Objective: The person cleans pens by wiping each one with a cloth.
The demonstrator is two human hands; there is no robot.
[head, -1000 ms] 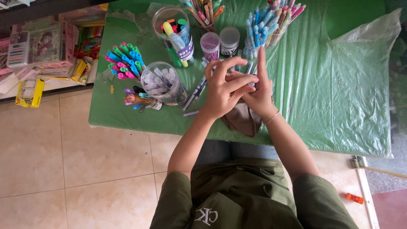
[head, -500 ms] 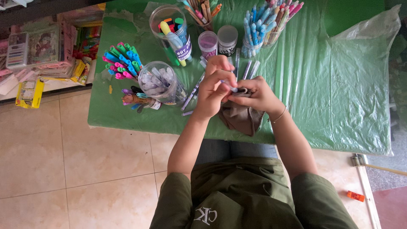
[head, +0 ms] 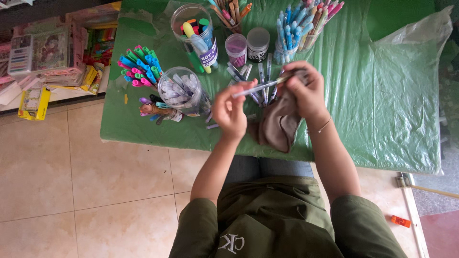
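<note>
the left hand (head: 231, 110) pinches one end of a slim pen (head: 260, 87) between thumb and fingertips, its grip closed on the barrel. the right hand (head: 306, 91) is closed around the pen's other end together with a fold of the brown cloth (head: 277, 125), which hangs down from that grip and rests on the tabletop (head: 373, 95). the pen runs almost level between the two grips, held above the green cover.

to wipe it well, i judge the left grip should stay firm and steady while the cloth-wrapped right grip slides along the barrel, with the pen turned a little so every side meets the cloth.

both forearms reach forward from the body, elbows bent, wrists raised off the tabletop; the left wrist is cocked slightly inward toward the right. just beyond the grips lie loose pens (head: 258, 76), and left of them stands a clear jar (head: 181, 91) of pale markers.
</note>
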